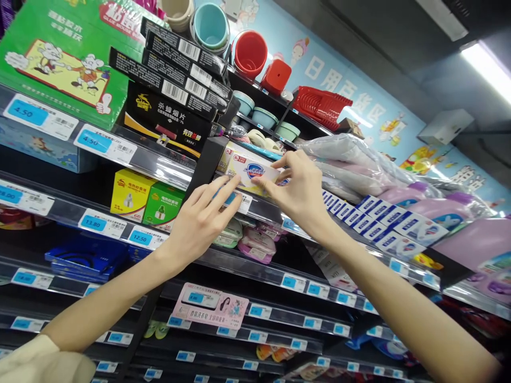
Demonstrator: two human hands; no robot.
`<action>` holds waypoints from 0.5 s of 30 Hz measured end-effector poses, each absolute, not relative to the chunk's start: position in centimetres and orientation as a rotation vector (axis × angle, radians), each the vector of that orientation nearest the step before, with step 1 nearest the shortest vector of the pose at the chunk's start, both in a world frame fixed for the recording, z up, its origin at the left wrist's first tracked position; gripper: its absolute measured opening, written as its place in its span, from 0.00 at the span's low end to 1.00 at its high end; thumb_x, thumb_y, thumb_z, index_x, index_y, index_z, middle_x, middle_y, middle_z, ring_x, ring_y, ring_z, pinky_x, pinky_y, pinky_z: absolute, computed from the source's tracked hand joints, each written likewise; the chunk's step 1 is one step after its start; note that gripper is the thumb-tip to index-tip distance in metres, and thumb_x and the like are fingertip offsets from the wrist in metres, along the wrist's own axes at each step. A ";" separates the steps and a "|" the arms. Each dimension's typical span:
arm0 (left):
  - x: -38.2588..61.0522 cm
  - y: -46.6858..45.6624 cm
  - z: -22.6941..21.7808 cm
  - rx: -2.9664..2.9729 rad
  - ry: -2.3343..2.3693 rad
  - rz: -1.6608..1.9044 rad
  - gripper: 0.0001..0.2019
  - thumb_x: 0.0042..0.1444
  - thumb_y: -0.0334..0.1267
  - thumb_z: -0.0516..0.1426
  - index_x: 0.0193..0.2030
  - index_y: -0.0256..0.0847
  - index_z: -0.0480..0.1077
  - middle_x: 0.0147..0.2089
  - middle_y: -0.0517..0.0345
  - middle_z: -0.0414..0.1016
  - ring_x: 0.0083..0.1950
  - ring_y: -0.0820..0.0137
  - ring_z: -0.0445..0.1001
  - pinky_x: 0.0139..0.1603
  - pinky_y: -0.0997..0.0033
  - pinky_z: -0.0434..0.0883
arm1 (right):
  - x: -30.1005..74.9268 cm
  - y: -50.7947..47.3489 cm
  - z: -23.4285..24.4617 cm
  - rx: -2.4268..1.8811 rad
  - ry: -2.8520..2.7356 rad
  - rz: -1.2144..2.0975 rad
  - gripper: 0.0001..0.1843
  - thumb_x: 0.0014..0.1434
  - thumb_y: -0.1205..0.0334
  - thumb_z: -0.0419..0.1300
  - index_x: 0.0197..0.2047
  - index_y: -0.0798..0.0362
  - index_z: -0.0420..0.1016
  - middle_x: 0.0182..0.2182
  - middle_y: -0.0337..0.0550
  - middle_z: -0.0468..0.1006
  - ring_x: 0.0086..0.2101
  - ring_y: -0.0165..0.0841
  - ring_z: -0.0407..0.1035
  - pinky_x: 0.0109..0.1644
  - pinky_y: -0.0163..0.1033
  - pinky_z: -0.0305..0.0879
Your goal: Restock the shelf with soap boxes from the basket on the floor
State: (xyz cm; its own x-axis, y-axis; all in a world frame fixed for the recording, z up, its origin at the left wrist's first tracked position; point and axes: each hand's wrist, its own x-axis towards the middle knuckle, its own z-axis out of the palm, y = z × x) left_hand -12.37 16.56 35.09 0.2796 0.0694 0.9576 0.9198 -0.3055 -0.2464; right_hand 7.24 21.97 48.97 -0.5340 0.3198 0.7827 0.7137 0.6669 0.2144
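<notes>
A pale yellow and white Safeguard soap box [249, 169] sits at the front of an upper shelf. My right hand [297, 186] grips its right end, thumb on the front face and fingers over the top edge. With fingers stretched out, my left hand [207, 218] reaches to the lower left of the box, its fingertips near the shelf's price tag [244, 203]. Whether those fingertips touch the box or the shelf edge, I cannot tell. Just below them lie packs in green and pink wrapping [257, 244].
To the left stand black boxes [163, 114], a green mouse-glue box [59, 58], and yellow [131, 194] and green [162, 205] boxes. Rows of white-and-blue soap boxes [383, 223] and purple bottles [471, 239] fill the right. Buckets [249, 53] stand higher up.
</notes>
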 end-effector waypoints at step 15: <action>-13.5 15.5 34.6 -1.676 -0.920 -1.094 0.18 0.72 0.20 0.52 0.63 0.26 0.77 0.68 0.33 0.79 0.70 0.53 0.79 0.70 0.54 0.80 | 8.0 20.6 50.6 -0.961 -2.092 -0.001 0.28 0.48 0.36 0.80 0.35 0.54 0.83 0.34 0.51 0.87 0.36 0.50 0.85 0.39 0.52 0.83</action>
